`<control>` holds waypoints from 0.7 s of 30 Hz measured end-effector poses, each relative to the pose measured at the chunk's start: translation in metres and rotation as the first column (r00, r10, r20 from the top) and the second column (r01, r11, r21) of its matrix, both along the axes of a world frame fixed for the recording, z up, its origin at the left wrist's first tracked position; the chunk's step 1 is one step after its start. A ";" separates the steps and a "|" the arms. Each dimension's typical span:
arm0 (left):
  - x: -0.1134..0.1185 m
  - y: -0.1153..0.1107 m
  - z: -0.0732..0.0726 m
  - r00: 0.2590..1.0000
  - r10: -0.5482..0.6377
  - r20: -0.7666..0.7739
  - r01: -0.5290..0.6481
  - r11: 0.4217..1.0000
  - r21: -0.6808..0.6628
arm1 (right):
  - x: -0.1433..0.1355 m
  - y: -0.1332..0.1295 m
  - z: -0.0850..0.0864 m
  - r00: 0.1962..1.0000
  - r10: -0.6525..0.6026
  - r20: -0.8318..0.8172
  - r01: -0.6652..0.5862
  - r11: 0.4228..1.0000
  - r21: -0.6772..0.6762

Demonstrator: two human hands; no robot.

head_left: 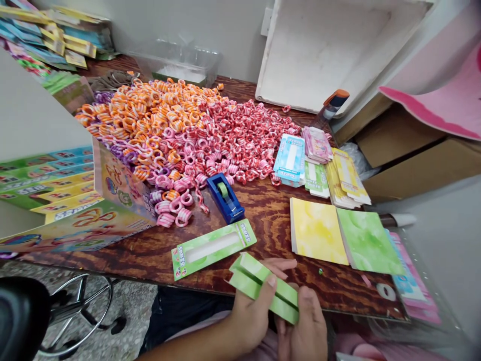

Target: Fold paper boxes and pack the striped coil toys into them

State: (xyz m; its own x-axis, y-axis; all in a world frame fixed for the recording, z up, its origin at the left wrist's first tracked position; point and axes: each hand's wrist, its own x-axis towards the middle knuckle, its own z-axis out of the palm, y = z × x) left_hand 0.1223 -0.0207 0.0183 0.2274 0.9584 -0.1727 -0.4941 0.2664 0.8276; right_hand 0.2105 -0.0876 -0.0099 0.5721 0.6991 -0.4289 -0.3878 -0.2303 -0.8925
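Observation:
Both hands hold a green folded card box (280, 296) just over the table's front edge. My left hand (252, 313) wraps its left part, thumb on top and fingers underneath, some stretching out beyond the far side. My right hand (305, 321) grips the right end between thumb and fingers. A flat green card sleeve with a long window (214, 248) lies just left of the hands. Beyond it stands a blue tape dispenser (226, 198) carrying a roll of greenish tape.
A big heap of striped coiled rings (195, 130) covers the table's back. On the right lie yellow cards (319, 229), green cards (368, 240) and stacks of blue sleeves (290, 158). A display carton (124, 185) stands left; a stool (75, 306) is below.

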 end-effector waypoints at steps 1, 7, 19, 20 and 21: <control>0.000 -0.001 -0.002 0.998 -0.015 -0.063 0.017 0.999 0.036 | 0.006 0.003 0.002 1.000 0.009 0.023 -0.008 1.000 -0.021; -0.031 0.008 -0.010 0.940 -0.200 -0.278 0.257 0.948 0.187 | 0.043 0.021 0.024 0.974 -0.181 0.136 0.187 0.982 -0.035; -0.124 0.053 -0.028 0.185 0.345 -0.920 0.448 0.804 0.392 | 0.099 0.048 0.056 0.905 -0.354 0.237 0.363 0.932 0.006; -0.128 0.049 -0.021 0.284 0.323 -0.903 0.405 0.813 0.418 | 0.099 0.051 0.058 0.907 -0.350 0.233 0.349 0.936 0.050; -0.131 0.045 -0.013 0.385 0.283 -0.878 0.362 0.829 0.426 | 0.098 0.055 0.061 0.910 -0.348 0.226 0.334 0.937 0.098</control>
